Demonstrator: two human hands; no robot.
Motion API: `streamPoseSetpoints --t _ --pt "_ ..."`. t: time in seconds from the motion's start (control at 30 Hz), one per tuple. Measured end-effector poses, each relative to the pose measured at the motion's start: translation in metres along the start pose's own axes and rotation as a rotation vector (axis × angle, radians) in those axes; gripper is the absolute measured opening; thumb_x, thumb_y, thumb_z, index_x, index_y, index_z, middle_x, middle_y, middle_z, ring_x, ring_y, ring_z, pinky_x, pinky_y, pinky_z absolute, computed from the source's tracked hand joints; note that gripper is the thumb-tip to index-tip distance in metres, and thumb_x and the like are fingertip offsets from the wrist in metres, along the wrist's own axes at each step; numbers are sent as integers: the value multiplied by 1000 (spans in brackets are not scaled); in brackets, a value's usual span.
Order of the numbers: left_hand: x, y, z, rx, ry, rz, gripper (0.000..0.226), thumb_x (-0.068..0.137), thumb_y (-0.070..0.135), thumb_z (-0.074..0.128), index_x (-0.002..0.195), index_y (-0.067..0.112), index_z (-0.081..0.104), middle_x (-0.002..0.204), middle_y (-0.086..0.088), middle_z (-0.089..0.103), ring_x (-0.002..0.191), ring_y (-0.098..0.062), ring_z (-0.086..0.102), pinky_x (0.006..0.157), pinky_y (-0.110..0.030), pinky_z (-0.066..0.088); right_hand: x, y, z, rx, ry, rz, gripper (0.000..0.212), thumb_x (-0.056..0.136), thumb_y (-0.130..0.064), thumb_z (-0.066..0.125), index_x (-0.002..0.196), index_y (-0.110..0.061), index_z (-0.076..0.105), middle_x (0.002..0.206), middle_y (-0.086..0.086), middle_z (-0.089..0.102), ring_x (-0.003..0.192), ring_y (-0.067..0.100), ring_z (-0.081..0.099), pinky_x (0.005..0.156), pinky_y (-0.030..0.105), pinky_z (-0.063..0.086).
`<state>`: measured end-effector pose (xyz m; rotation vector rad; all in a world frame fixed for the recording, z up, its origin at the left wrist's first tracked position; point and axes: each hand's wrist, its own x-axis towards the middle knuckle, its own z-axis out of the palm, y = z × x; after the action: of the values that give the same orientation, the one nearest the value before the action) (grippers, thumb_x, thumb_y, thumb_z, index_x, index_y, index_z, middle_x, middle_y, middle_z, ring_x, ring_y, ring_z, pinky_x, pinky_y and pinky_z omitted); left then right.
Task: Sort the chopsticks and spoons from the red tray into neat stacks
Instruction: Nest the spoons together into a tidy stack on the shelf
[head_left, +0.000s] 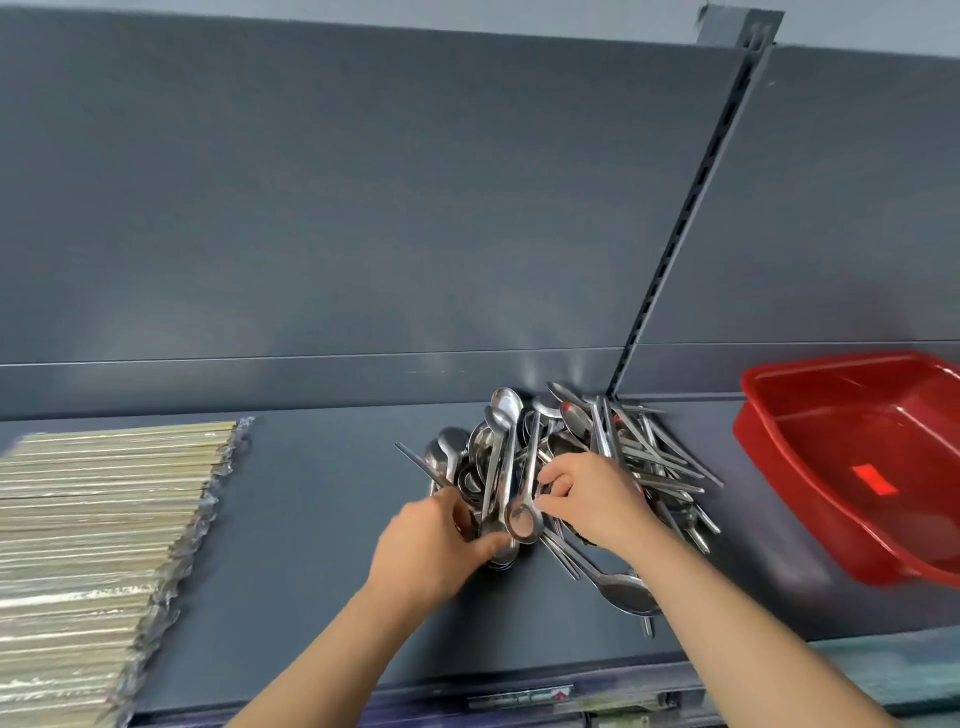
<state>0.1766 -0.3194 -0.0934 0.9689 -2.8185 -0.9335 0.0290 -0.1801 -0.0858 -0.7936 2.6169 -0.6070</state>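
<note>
A jumbled pile of steel spoons lies on the dark grey shelf, against the back panel. My left hand grips a small bundle of spoons by their lower ends, the bowls pointing away from me. My right hand pinches another spoon right beside that bundle, its bowl toward me. A wide stack of wrapped chopsticks lies in neat rows at the far left. The red tray sits at the right with nothing visible inside.
A slotted upright rail runs up the back panel behind the pile. One spoon lies loose near the shelf's front edge under my right forearm. Bare shelf separates the chopsticks from the spoons.
</note>
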Motion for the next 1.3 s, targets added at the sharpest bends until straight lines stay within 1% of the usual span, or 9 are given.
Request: streamPoseSetpoints --t 0.17,0.33,0.5,0.57,0.67,0.83,1.1,1.2,1.3 --pt "3 0 2 -312 -152 -99 28 73 30 75 77 6 63 65 -9 70 45 -17 64 44 -26 51 -2 3 8 52 -87 -79 24 82 -24 67 104 -31 70 79 -14 70 80 4 63 80 30 53" --pt "6 -15 -19 -373 9 -133 8 84 16 63 78 14 67 55 -7 67 39 -13 60 42 -25 50 7 2 2 -36 -21 -208 32 88 -27 64 117 -38 64 91 -18 60 78 4 57 79 33 51" --pt "8 -29 -32 -327 153 -127 12 87 10 60 77 15 64 58 -1 65 37 -3 57 39 -12 39 14 -8 4 -83 54 -324 46 89 -27 65 132 -39 52 113 -17 43 79 3 54 82 29 49" --pt "7 -33 -34 -292 209 -133 9 88 11 59 83 14 66 67 1 67 52 -10 63 47 -16 42 20 -11 7 -113 55 -371 46 90 -25 65 133 -34 53 125 -12 43 102 7 52 96 31 44" --pt "7 -39 -38 -290 308 -106 12 89 12 60 91 16 70 85 1 70 72 -23 66 68 -31 51 28 -21 14 -197 71 -445 46 92 -26 62 136 -32 52 141 -8 40 132 17 30 113 35 26" --pt "6 -49 -49 -316 436 -53 16 90 11 62 100 19 71 85 7 68 72 -14 67 68 -25 46 35 -42 23 -174 113 -523 42 94 -32 59 135 -27 53 134 -8 47 127 15 32 107 25 18" --pt "15 -66 -64 -529 523 -64 24 87 6 64 98 27 70 87 17 69 80 -5 67 68 -16 47 41 -67 26 -80 85 -539 31 93 -28 60 123 -25 58 119 -7 56 118 14 42 105 31 32" --pt "22 -70 -60 -719 520 -136 19 90 12 64 99 27 69 87 7 70 80 -13 67 74 -23 52 41 -71 30 -34 47 -530 25 93 -23 59 118 -21 63 110 -5 57 112 16 46 101 33 36" --pt "30 -70 -54 -1035 434 -228 12 91 11 63 101 16 69 90 -6 70 79 -19 65 80 -33 54 40 -72 32 43 8 -474 23 94 -19 57 116 -17 64 110 -3 58 109 16 49 100 31 38"
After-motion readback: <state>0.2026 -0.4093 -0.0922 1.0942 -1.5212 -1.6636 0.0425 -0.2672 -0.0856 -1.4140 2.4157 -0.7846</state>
